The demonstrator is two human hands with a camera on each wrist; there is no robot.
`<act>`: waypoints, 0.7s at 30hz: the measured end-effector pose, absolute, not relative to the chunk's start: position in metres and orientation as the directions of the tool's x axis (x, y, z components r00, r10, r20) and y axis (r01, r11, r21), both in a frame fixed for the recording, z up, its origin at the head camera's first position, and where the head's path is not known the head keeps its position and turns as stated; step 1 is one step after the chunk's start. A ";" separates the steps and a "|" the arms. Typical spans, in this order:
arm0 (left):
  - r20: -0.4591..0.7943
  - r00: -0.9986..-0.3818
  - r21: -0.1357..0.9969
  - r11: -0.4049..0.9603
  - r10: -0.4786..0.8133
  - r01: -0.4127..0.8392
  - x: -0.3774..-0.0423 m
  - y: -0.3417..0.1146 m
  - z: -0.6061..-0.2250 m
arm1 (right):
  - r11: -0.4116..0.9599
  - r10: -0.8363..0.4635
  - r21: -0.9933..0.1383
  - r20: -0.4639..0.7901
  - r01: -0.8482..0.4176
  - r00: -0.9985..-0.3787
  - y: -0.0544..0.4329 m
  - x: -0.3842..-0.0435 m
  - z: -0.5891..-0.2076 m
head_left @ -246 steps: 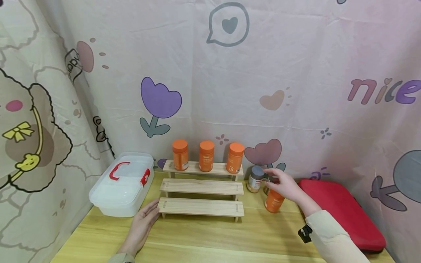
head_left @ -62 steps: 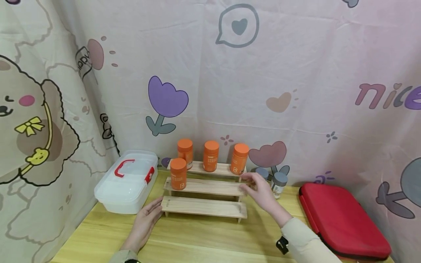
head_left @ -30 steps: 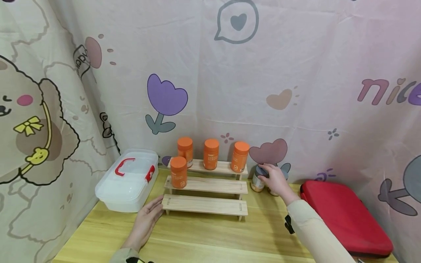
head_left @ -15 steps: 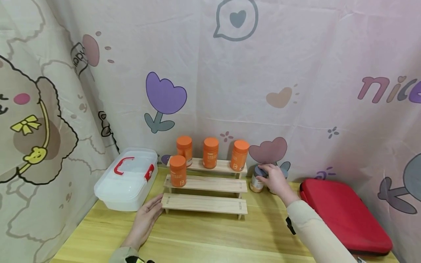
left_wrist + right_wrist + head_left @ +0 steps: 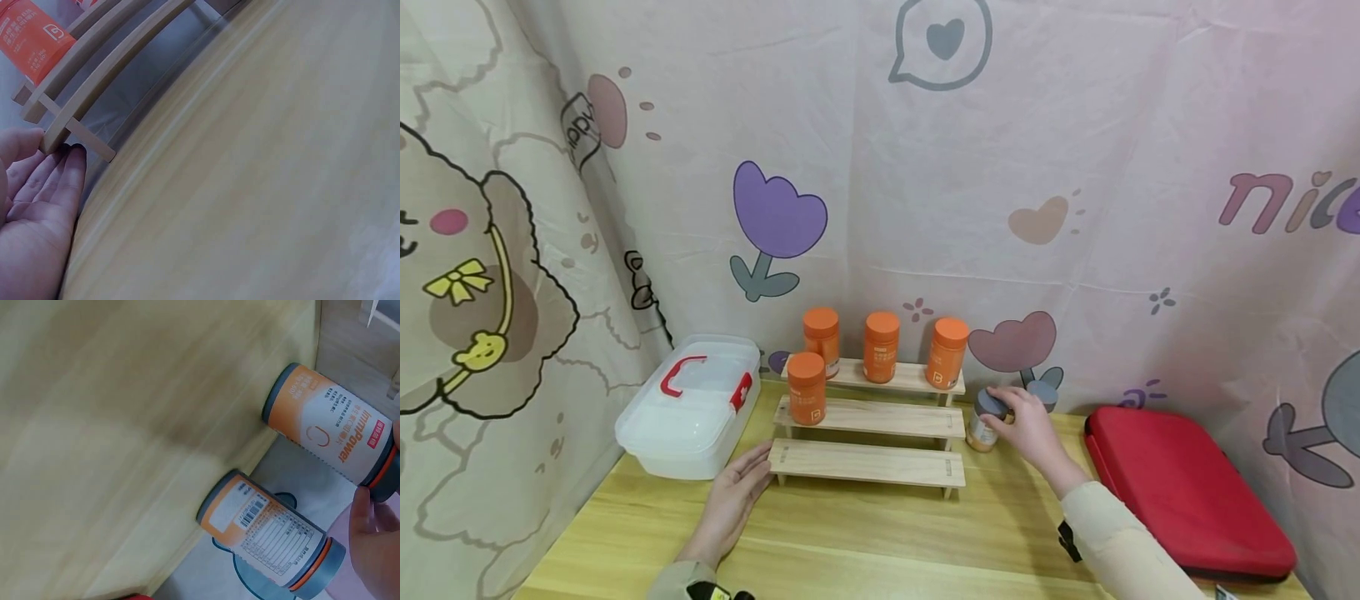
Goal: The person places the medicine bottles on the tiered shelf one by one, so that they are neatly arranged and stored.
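My right hand (image 5: 1026, 427) grips a supplement bottle (image 5: 981, 432) by its grey-blue lid, right of the wooden tiered rack (image 5: 872, 463). In the right wrist view this bottle (image 5: 340, 422), with an orange and white label, has its base close over the wooden surface. Just behind that hand stands a second grey-lidded bottle (image 5: 269, 528), mostly hidden in the head view. My left hand (image 5: 727, 504) touches the left end of the rack's lowest step, its fingers fairly straight. Three orange jars (image 5: 881, 348) line the top step; another orange jar (image 5: 807, 389) stands at the left of the middle step.
A clear plastic box (image 5: 688, 408) with a red handle stands left of the rack. On the right lies a red zippered case (image 5: 1187, 492). A printed cloth (image 5: 910, 208) hangs behind the wooden table (image 5: 850, 550).
Earlier, an orange jar went from the table at right to the middle step's left end. My right hand then took the grey-lidded bottle and has just shifted it slightly nearer. The left hand stayed.
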State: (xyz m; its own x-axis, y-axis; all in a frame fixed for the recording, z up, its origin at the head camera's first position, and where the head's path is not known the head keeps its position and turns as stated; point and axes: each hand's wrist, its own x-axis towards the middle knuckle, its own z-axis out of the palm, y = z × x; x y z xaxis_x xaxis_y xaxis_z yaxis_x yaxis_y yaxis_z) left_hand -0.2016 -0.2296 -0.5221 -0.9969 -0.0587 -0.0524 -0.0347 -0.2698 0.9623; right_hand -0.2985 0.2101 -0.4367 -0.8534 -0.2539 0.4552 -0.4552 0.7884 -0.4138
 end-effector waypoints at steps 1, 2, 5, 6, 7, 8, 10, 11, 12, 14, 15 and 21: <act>-0.051 -0.997 0.962 -0.270 -0.057 -0.033 -0.202 -0.230 -0.522 | 0.786 -0.249 -0.419 0.460 -0.455 -0.852 0.210 -0.297 -0.438; -0.051 -0.997 0.962 -0.271 -0.056 -0.034 -0.202 -0.230 -0.522 | 0.786 -0.243 -0.421 0.465 -0.454 -0.852 0.210 -0.295 -0.439; -0.055 -0.997 0.961 -0.274 -0.057 -0.037 -0.202 -0.230 -0.522 | 0.777 -0.218 -0.447 0.469 -0.443 -0.856 0.209 -0.289 -0.441; -0.058 -0.997 0.960 -0.277 -0.057 -0.040 -0.203 -0.230 -0.523 | 0.774 -0.210 -0.457 0.470 -0.440 -0.858 0.208 -0.287 -0.441; -0.060 -0.996 0.960 -0.279 -0.059 -0.041 -0.203 -0.230 -0.523 | 0.770 -0.203 -0.466 0.468 -0.436 -0.860 0.208 -0.285 -0.442; -0.061 -0.996 0.960 -0.278 -0.062 -0.042 -0.203 -0.230 -0.523 | 0.765 -0.196 -0.478 0.467 -0.432 -0.862 0.208 -0.283 -0.442; -0.061 -0.996 0.959 -0.281 -0.063 -0.040 -0.203 -0.230 -0.523 | 0.746 -0.184 -0.509 0.461 -0.429 -0.868 0.208 -0.279 -0.443; -0.059 -0.996 0.959 -0.280 -0.064 -0.039 -0.203 -0.229 -0.523 | 0.733 -0.178 -0.529 0.459 -0.428 -0.870 0.208 -0.278 -0.444; -0.057 -0.996 0.959 -0.280 -0.063 -0.037 -0.203 -0.229 -0.523 | 0.715 -0.171 -0.552 0.456 -0.429 -0.873 0.209 -0.276 -0.445; -0.052 -0.997 0.960 -0.278 -0.062 -0.033 -0.203 -0.229 -0.524 | 0.675 -0.160 -0.602 0.446 -0.428 -0.880 0.209 -0.271 -0.446; -0.051 -0.997 0.960 -0.279 -0.062 -0.032 -0.203 -0.229 -0.524 | 0.655 -0.154 -0.625 0.439 -0.424 -0.885 0.210 -0.269 -0.446; -0.057 -0.996 0.959 -0.281 -0.062 -0.038 -0.202 -0.230 -0.524 | 0.606 -0.120 -0.690 0.413 -0.396 -0.903 0.212 -0.253 -0.443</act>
State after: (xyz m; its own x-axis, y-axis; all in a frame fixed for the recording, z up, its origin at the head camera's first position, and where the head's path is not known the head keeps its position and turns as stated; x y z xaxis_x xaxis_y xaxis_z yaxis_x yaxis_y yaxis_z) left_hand -0.2022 -0.2297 -0.5236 -0.9965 -0.0616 -0.0573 -0.0378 -0.2812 0.9589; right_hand -0.2525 0.2119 -0.4435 -0.9027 -0.1200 0.4133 -0.3964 0.6055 -0.6901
